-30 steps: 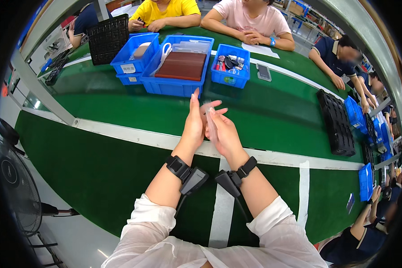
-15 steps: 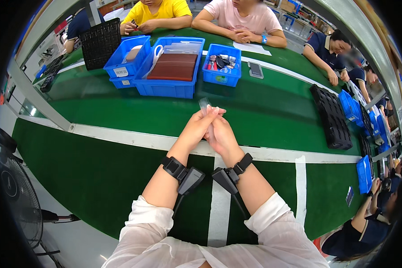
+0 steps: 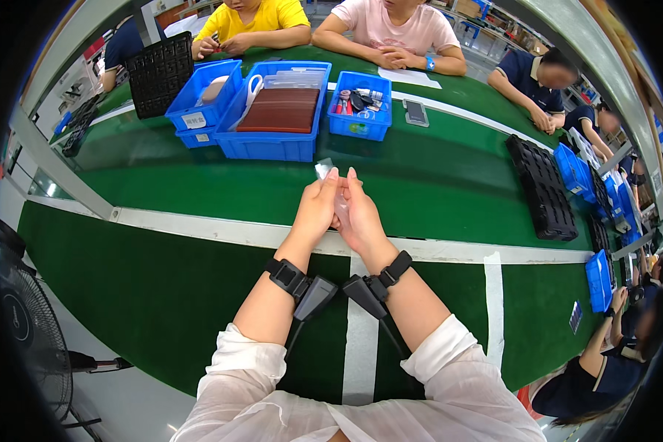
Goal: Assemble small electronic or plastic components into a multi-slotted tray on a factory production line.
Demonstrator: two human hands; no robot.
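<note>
A small clear plastic piece (image 3: 323, 168), like a thin bag or film, is held between my two hands above the green table. My left hand (image 3: 315, 208) is closed on it, with the thumb and fingers pinching the plastic. My right hand (image 3: 362, 216) cups its other side, fingers bent around it and thumb raised. One end of the plastic pokes out beyond the left fingertips; the rest shows through the gap between the palms. Whether anything lies inside it cannot be made out. Each wrist wears a black strap with a dark device on it.
Ahead stand blue bins: one holding brown flat pieces (image 3: 278, 110), one with small tools (image 3: 360, 127), another (image 3: 201, 110) at left. A phone (image 3: 415, 113) and black trays (image 3: 541, 188) lie to the right. Other people sit around the table; a fan (image 3: 31, 324) stands at left.
My hands have drawn slightly apart at the fingertips, where they overlapped before. The plastic's end has tilted left, and more of the plastic shows between the palms.
</note>
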